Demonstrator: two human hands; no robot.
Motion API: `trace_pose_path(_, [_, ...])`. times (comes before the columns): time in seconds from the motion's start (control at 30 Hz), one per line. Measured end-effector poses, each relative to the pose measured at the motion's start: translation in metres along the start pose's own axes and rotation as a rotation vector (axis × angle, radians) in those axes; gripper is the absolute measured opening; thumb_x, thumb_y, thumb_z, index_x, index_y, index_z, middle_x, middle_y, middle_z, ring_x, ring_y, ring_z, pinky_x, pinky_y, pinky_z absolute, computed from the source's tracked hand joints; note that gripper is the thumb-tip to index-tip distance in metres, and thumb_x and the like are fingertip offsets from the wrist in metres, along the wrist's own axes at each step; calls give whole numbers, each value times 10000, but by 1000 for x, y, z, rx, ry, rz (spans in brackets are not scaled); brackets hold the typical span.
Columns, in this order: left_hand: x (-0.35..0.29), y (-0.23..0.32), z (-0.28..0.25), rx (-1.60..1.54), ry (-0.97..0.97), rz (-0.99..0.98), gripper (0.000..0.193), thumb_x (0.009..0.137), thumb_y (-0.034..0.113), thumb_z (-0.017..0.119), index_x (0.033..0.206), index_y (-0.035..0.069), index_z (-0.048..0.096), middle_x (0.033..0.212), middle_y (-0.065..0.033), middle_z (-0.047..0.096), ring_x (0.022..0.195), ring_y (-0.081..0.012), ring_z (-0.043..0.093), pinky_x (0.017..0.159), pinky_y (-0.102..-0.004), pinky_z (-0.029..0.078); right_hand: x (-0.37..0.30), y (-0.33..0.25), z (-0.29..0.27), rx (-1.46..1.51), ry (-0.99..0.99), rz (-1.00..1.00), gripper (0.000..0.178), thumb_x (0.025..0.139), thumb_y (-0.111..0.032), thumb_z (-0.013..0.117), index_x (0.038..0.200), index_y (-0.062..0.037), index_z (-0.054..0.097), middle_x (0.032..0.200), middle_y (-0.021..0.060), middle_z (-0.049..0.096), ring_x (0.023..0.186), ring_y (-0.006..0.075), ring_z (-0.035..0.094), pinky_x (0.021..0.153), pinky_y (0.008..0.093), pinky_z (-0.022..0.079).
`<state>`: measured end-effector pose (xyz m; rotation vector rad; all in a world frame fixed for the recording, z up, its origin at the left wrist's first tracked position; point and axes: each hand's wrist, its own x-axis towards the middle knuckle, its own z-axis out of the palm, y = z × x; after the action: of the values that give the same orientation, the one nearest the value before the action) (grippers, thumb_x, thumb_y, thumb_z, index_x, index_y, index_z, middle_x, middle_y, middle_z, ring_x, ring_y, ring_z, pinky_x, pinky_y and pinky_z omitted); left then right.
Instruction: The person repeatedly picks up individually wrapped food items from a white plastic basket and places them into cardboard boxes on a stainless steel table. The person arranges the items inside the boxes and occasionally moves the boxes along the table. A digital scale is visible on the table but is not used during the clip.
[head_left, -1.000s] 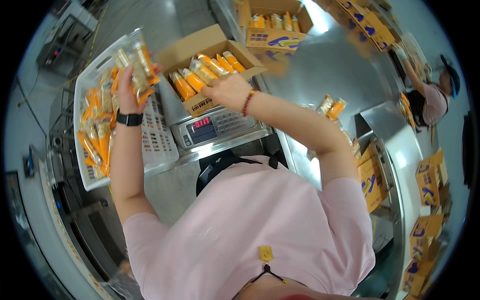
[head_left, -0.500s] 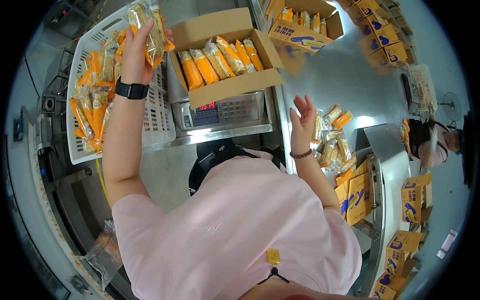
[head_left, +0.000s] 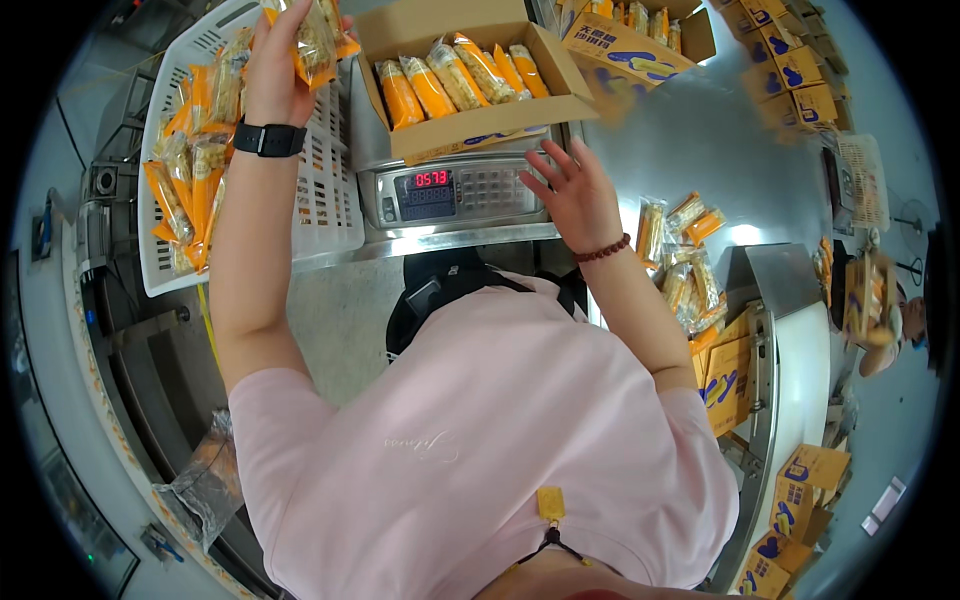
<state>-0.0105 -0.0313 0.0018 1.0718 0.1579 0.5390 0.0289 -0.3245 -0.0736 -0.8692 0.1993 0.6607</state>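
Observation:
My left hand (head_left: 276, 75) is wrapped round several clear-and-orange snack packets (head_left: 316, 45) above the white plastic basket (head_left: 330, 212). More of the same packets (head_left: 205, 165) lie heaped in that basket. To its right, an open cardboard box (head_left: 430, 25) holds a row of packets (head_left: 455, 75) and rests on a digital scale (head_left: 490, 192) with a lit red display. My right hand (head_left: 583, 198) holds nothing; its fingers are spread just off the scale's right end, below the box's near right corner.
A second open box (head_left: 625, 55) of packets stands on the steel table (head_left: 745, 170) at the far right. Loose packets (head_left: 690, 280) lie nearer, beside folded cartons (head_left: 728, 380). Stacked boxes (head_left: 790, 75) line the far right. Another person (head_left: 880, 345) is at the right edge, holding a blurred box.
My right hand has moved left, from over the steel table toward the scale. My left hand still grips packets, now slightly higher in the picture. The view has shifted, showing more of the scale.

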Motion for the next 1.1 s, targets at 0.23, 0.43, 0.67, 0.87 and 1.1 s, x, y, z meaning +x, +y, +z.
trace_pose_path(0.23, [-6, 0, 10, 35, 50, 92, 320, 870, 219, 498, 1163, 91, 477, 1039, -50, 572, 878, -163, 579, 684, -305, 506, 3, -5, 37, -144, -418, 389, 363, 899, -323, 445, 1095, -24, 503, 1080, 163, 561, 943, 263, 583, 771, 383, 505])
trace_pose_path(0.43, [3, -5, -1, 93, -196, -83, 285, 855, 227, 548, 1052, 29, 492, 950, -127, 599, 794, -205, 619, 700, -326, 517, 43, -22, 77, -1710, -342, -1084, 327, 837, -223, 507, 1100, -29, 511, 933, 169, 610, 780, 264, 612, 657, 333, 495])
trace_pose_path(0.67, [-6, -13, 9, -114, -277, -276, 484, 898, 327, 424, 1226, -28, 406, 1169, -174, 510, 1068, -297, 515, 915, -402, 423, 106, -25, 81, -2150, -95, -680, 410, 786, -181, 547, 1153, -24, 459, 872, 168, 620, 814, 314, 600, 741, 395, 476])
trace_pose_path(0.87, [-9, -16, -6, -334, -450, -292, 574, 864, 369, 486, 1274, -7, 344, 1243, -172, 450, 1160, -290, 440, 951, -416, 395, 37, -21, 124, -1287, -488, -869, 491, 819, -171, 587, 1256, -58, 394, 925, 136, 606, 772, 200, 603, 752, 294, 481])
trace_pose_path(1.1, [4, 11, -5, -405, -254, -16, 856, 731, 557, 535, 1333, 16, 256, 1324, -218, 322, 1211, -347, 346, 1029, -488, 251, -30, 19, 70, -900, -1082, 233, 568, 828, -215, 581, 1294, -30, 313, 1072, 96, 524, 801, 141, 575, 739, 276, 478])
